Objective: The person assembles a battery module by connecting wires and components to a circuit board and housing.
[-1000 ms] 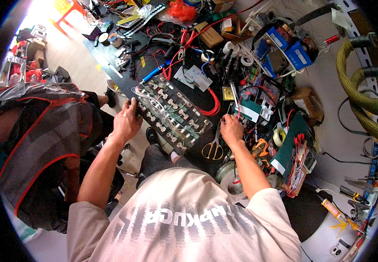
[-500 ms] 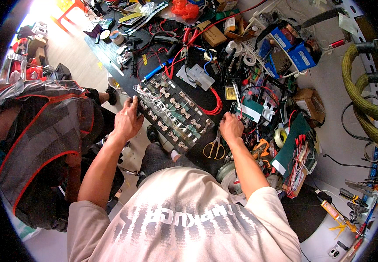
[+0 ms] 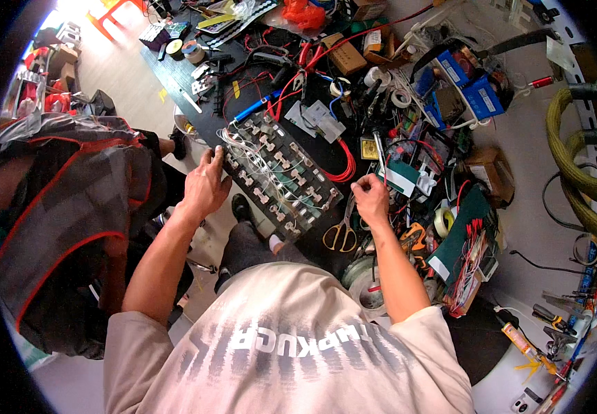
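Note:
A long dark board lies slantwise at the table's near edge, carrying rows of metal tabs and a bundle of thin white wires. Against its left edge rests my left hand, fingers stretched out and thumb apart. Just off the board's right end, my right hand has its fingers curled together in a pinch; anything between them is too small or hidden to tell. Scissors with yellow handles lie just left of that hand. Beyond the board are a blue pen-shaped tool and a coil of red wire.
Tools, cables and parts crowd the table's right side, among them blue packs, tape rolls and a bundle of red-tipped wires. A person in a dark garment with orange trim is close on my left. Thick yellow-green hoses hang at right.
The view has shifted slightly. My right hand's fingers look more drawn together and a little higher. My left hand stays at the board's edge, and the board looks unmoved.

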`<act>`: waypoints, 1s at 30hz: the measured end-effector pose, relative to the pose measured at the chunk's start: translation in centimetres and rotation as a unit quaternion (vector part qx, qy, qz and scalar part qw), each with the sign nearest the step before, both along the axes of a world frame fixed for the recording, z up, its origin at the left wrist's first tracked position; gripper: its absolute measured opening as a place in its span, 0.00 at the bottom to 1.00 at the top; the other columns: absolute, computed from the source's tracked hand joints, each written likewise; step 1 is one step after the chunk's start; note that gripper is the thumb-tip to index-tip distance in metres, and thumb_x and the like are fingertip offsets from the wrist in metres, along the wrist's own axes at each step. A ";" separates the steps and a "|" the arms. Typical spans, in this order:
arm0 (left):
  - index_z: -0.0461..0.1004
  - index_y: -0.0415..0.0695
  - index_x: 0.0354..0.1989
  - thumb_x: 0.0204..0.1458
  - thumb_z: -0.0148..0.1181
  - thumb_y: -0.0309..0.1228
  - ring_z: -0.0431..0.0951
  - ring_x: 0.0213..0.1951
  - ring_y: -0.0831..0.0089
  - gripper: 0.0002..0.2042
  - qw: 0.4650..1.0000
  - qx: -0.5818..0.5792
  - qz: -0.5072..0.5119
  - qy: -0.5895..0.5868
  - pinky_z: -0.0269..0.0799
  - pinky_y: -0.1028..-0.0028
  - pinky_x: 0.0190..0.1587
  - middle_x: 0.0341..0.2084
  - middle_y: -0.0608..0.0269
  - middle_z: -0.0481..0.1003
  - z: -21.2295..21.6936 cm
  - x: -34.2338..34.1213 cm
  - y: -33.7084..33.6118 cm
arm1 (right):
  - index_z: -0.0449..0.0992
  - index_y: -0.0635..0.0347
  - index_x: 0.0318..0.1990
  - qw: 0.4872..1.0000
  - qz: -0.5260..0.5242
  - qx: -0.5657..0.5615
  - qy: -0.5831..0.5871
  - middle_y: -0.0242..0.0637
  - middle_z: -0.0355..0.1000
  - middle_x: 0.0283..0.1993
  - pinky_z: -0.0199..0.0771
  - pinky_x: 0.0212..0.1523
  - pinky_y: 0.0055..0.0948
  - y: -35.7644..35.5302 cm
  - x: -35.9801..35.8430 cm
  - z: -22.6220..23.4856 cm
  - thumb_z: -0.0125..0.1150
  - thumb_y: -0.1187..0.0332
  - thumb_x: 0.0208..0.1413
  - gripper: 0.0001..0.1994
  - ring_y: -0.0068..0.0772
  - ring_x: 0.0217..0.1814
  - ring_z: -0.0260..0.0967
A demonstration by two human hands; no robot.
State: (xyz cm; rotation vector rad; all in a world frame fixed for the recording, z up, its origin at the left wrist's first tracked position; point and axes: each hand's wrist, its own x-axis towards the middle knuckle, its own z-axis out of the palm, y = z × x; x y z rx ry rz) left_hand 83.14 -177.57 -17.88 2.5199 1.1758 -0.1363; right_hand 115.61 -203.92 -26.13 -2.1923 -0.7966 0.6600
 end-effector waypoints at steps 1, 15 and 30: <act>0.58 0.35 0.75 0.53 0.68 0.33 0.77 0.59 0.37 0.40 1.000 -0.002 0.003 -0.002 0.76 0.53 0.60 0.67 0.31 0.66 0.0 0.1 -0.1 | 0.77 0.61 0.38 0.992 -0.033 0.031 0.115 0.35 0.77 0.31 0.77 0.30 0.37 0.1 -0.1 0.8 0.71 0.68 0.59 0.09 0.32 0.27 0.76; 0.59 0.36 0.75 0.54 0.68 0.33 0.76 0.60 0.38 0.40 1.000 -0.014 0.015 0.000 0.76 0.53 0.61 0.69 0.32 0.64 0.3 0.2 -0.1 | 0.83 0.63 0.35 0.971 -0.002 0.003 0.241 0.30 0.79 0.28 0.74 0.26 0.25 2.3 -2.1 4.3 0.74 0.70 0.58 0.06 0.20 0.24 0.75; 0.57 0.39 0.77 0.55 0.69 0.34 0.75 0.63 0.38 0.41 0.999 -0.034 0.033 0.014 0.76 0.52 0.62 0.70 0.35 0.65 0.5 0.2 -0.1 | 0.80 0.66 0.35 0.995 0.012 -0.007 0.095 0.32 0.78 0.26 0.75 0.24 0.26 2.7 -3.8 3.4 0.74 0.71 0.57 0.08 0.22 0.23 0.76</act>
